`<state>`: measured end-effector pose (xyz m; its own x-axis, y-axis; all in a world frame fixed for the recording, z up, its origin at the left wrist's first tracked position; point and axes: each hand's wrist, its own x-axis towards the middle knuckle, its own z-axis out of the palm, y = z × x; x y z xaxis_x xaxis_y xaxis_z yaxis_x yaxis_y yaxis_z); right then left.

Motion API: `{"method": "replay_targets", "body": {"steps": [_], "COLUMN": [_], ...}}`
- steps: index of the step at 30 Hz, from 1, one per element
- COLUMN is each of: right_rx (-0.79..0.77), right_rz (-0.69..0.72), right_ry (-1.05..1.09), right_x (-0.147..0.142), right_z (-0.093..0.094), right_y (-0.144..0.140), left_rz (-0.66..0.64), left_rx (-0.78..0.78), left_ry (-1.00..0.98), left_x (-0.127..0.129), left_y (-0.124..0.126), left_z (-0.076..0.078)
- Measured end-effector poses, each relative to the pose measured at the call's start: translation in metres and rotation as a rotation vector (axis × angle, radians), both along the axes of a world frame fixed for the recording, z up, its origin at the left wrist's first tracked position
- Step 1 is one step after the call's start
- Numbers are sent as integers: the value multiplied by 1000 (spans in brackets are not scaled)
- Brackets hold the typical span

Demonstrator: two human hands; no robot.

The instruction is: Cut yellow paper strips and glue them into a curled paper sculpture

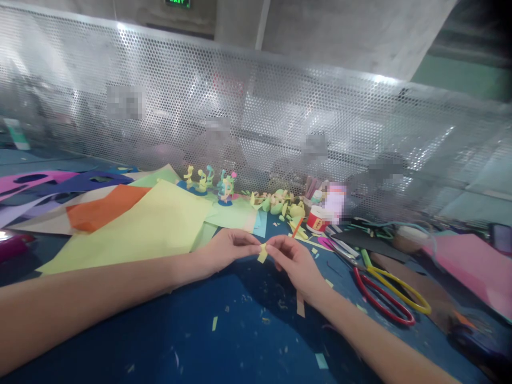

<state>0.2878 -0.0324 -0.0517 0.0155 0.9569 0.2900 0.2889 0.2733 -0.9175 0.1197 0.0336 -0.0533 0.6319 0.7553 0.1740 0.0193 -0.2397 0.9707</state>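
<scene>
blue table littered with paper scraps, mesh screen behind. left hand and right hand both pinched on small yellow paper strip, held just above the table; scissors nearby right.

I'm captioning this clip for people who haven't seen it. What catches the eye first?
Both hands meet at the centre of the blue table, the left hand and right hand pinching a small yellow paper strip between their fingertips. Big yellow, orange and purple paper sheets spread to the left, and red and yellow scissors lie to the right.
</scene>
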Motion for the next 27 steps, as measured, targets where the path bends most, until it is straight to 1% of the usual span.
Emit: {"method": "replay_targets", "body": {"steps": [5, 9, 14, 20, 27], "right_rx": [6, -9, -27, -35, -35], "right_rz": [-13, -13, -31, -32, -21], "right_ry": [41, 82, 86, 85, 93], "right_x": [1, 1, 1, 1, 1], "right_z": [-3, -4, -4, -3, -4], "right_y": [1, 2, 2, 1, 2], "left_rz": [7, 20, 37, 6, -12], "left_rx": [-56, -62, -62, -49, -50], "left_ry": [-19, -14, -9, -20, -23], "left_x": [1, 1, 1, -1, 0], "left_y": [2, 3, 2, 0, 2], "left_z": [-2, -3, -2, 1, 0]}}
